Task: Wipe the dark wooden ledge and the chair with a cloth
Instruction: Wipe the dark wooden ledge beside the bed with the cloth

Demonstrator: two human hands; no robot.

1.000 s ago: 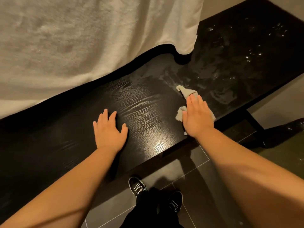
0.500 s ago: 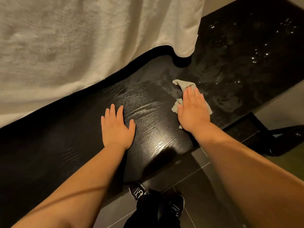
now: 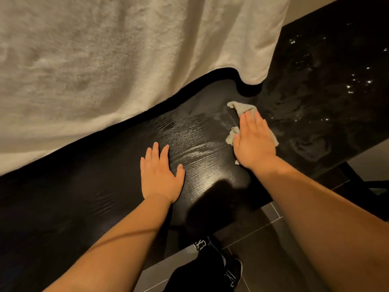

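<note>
At the bottom of the frame, a person's dark trousers and black shoes with white markings stand on a grey tiled floor; both bare forearms reach up from the lower corners onto a long dark wooden desk that runs diagonally from lower left to upper right. The left hand lies palm down on the desk near the centre of the frame, fingers straight and slightly spread, grasping nothing; a shadow falls on the glossy wood just right of its wrist. Right of centre and a little farther up, the right hand presses flat on a small pale cloth, fingers straight and close together rather than curled round it; the cloth lies crumpled on the desk, showing beyond the fingertips and at both sides of the palm. Pale streaks mark the grain between the two hands; in the upper right the desk shows swirled smears and bright droplets. A thick white blanket fills the upper left, its edge hanging over the far side of the desk.
</note>
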